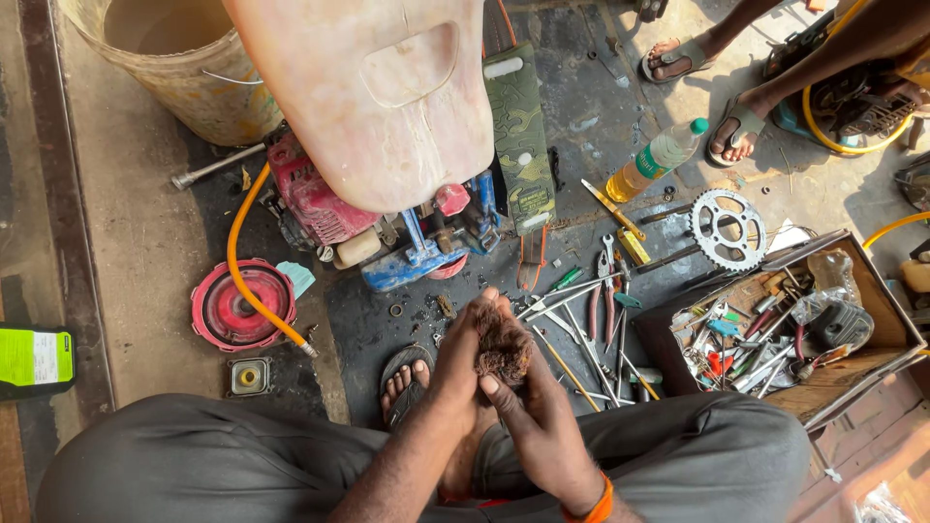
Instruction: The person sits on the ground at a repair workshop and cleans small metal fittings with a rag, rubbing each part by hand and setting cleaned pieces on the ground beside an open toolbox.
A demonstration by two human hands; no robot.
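- The left hand and right hand are cupping a brown fibrous wad over the lap, fingers clamped around it.
- Both are working above the hand tools scattered on the floor.
- Judging by the crumbly look, gentle, even pressure is suiting it best.

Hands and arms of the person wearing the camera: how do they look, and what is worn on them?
Both forearms are bare, with no sleeves in view. The right hand has an orange band around its wrist. The left hand has no glove, and no band or watch shows on it. The fingers look dusty with brown grime.
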